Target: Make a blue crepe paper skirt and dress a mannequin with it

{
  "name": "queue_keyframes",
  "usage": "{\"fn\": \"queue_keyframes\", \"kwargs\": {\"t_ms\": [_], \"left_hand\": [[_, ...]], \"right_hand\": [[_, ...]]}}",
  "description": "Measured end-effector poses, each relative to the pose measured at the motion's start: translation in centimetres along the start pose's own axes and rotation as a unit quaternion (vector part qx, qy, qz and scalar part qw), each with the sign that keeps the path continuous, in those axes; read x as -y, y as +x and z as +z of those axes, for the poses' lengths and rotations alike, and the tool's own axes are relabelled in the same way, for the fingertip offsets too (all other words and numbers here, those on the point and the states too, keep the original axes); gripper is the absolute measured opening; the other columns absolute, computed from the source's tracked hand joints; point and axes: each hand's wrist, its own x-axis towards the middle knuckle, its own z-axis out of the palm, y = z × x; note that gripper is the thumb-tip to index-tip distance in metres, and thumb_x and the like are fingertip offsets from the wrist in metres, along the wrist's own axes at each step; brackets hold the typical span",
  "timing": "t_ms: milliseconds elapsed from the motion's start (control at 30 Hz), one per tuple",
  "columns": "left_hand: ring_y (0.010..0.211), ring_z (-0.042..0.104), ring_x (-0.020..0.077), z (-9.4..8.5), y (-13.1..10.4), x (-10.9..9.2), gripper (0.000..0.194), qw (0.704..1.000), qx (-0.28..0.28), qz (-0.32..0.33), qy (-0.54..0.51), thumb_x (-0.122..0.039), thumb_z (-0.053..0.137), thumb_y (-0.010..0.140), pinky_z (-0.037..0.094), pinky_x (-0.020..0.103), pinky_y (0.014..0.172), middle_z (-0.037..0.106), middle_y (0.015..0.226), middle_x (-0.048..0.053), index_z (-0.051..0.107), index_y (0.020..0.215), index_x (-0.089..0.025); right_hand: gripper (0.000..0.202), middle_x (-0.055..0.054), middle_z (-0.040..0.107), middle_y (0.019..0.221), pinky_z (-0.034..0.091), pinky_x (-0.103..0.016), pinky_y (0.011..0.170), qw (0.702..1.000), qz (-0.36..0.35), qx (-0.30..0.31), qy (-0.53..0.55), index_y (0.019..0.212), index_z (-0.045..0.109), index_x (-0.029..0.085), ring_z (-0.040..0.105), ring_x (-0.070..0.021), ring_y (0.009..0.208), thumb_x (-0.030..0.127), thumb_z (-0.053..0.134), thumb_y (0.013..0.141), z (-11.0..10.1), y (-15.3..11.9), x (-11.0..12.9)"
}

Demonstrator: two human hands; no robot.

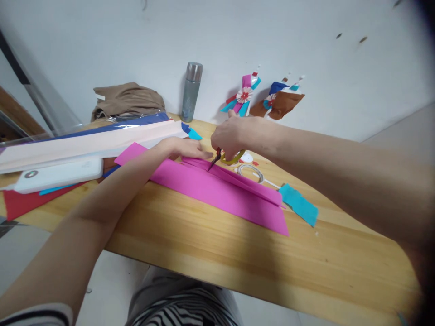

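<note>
The pink paper [217, 188] is laid lengthwise across the table [258, 258]. Its far end is pinned flat under the left hand [185, 148]. Just right of that, scissors [224, 158] are clamped in the right hand [229, 138], blades biting the paper's far edge.

A long magenta paper sheet [217, 188] lies flat and slantwise on the wooden desk [258, 253], partly slit lengthwise, with small yellow-handled scissors [224, 158] tilted blade-down into its far end.
</note>
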Motion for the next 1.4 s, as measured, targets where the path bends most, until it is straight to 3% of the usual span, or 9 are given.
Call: {"fn": "queue_keyframes", "kwargs": {"t_ms": [100, 200, 300, 467, 600, 733, 1067, 1300, 1400], "left_hand": [[0.094, 0.06, 0.0195, -0.4, -0.3, 0.1, 0.064, 0.999, 0.02, -0.02, -0.029, -0.064, 0.036, 0.093, 0.046, 0.026, 0.083, 0.073, 0.105, 0.009, 0.07, 0.117, -0.016], [0.083, 0.059, 0.02, -0.7, -0.4, 0.0, 0.06, 0.998, 0.065, -0.012, 0.014, -0.064, 0.046, 0.089, 0.045, 0.028, 0.075, 0.071, 0.087, 0.009, 0.072, 0.106, -0.012], [0.072, 0.057, 0.0192, -0.5, 0.0, 0.0, 0.042, 0.992, 0.107, 0.015, 0.063, -0.048, 0.063, 0.081, 0.042, 0.028, 0.069, 0.065, 0.071, 0.006, 0.072, 0.1, -0.011], [0.084, 0.06, 0.0196, 0.7, 0.6, -0.3, 0.035, 0.996, 0.036, 0.05, 0.06, -0.034, 0.066, 0.075, 0.041, 0.026, 0.073, 0.073, 0.095, 0.007, 0.074, 0.104, -0.014], [0.084, 0.059, 0.0173, 1.1, 0.3, -1.3, 0.026, 0.995, 0.011, 0.056, 0.084, -0.028, 0.058, 0.083, 0.038, 0.024, 0.069, 0.073, 0.096, 0.007, 0.074, 0.097, -0.014], [0.077, 0.059, 0.0162, 0.9, 0.2, -1.7, 0.024, 0.995, 0.015, 0.049, 0.09, -0.024, 0.055, 0.084, 0.036, 0.025, 0.064, 0.072, 0.09, 0.007, 0.073, 0.093, -0.012], [0.075, 0.058, 0.0155, 1.3, 0.9, -0.7, 0.021, 0.996, 0.0, 0.066, 0.065, -0.021, 0.055, 0.081, 0.035, 0.025, 0.064, 0.072, 0.087, 0.005, 0.072, 0.089, -0.012], [0.07, 0.054, 0.0145, 1.0, 0.8, -0.8, 0.015, 0.997, 0.009, 0.054, 0.057, -0.021, 0.057, 0.078, 0.033, 0.025, 0.061, 0.067, 0.079, 0.003, 0.069, 0.084, -0.013], [0.066, 0.051, 0.0143, 0.4, 0.5, -0.4, 0.024, 0.998, 0.051, 0.04, 0.017, -0.037, 0.06, 0.083, 0.034, 0.026, 0.061, 0.062, 0.071, 0.002, 0.067, 0.079, -0.014]], "right_hand": [[0.049, -0.013, 0.077, 0.109, 0.036, -0.061, 0.097, 1.0, 0.01, 0.0, 0.01, 0.101, 0.081, 0.015, 0.066, -0.0389, 0.113, 0.059, 0.062, 0.09, 0.0, 0.1, 0.0], [0.04, -0.013, 0.076, 0.113, 0.038, -0.061, 0.097, 1.0, 0.0, 0.004, -0.007, 0.109, 0.079, 0.018, 0.066, -0.0384, 0.112, 0.048, 0.073, 0.085, 0.0, 0.3, -0.1], [0.038, -0.011, 0.076, 0.112, 0.039, -0.061, 0.096, 1.0, 0.0, 0.007, -0.012, 0.11, 0.079, 0.021, 0.067, -0.0382, 0.11, 0.041, 0.081, 0.077, 0.1, 0.5, -0.1], [0.042, -0.013, 0.077, 0.108, 0.039, -0.061, 0.093, 1.0, 0.001, 0.004, 0.006, 0.108, 0.079, 0.017, 0.067, -0.0397, 0.108, 0.042, 0.083, 0.075, 0.3, 0.6, -0.1], [0.04, -0.012, 0.077, 0.108, 0.037, -0.061, 0.094, 0.999, 0.016, 0.008, 0.028, 0.099, 0.08, 0.015, 0.066, -0.0389, 0.109, 0.05, 0.077, 0.08, 0.4, 0.7, -0.2], [0.053, -0.015, 0.077, 0.103, 0.033, -0.061, 0.095, 0.997, 0.026, -0.007, 0.078, 0.086, 0.08, 0.008, 0.061, -0.0416, 0.116, 0.06, 0.066, 0.087, 0.8, 0.8, -0.4], [0.049, -0.015, 0.076, 0.105, 0.032, -0.058, 0.094, 0.985, 0.021, -0.052, 0.161, 0.077, 0.078, 0.007, 0.058, -0.0401, 0.121, 0.053, 0.066, 0.09, 1.7, 1.4, -1.0], [0.048, -0.015, 0.076, 0.109, 0.032, -0.06, 0.093, 0.998, 0.012, -0.001, 0.055, 0.092, 0.08, 0.009, 0.062, -0.0406, 0.116, 0.056, 0.074, 0.082, 0.6, 0.7, -0.4], [0.039, -0.014, 0.076, 0.11, 0.036, -0.06, 0.093, 0.999, 0.004, 0.011, 0.033, 0.101, 0.081, 0.015, 0.063, -0.0404, 0.114, 0.048, 0.08, 0.08, 0.2, 0.3, -0.3]]}}
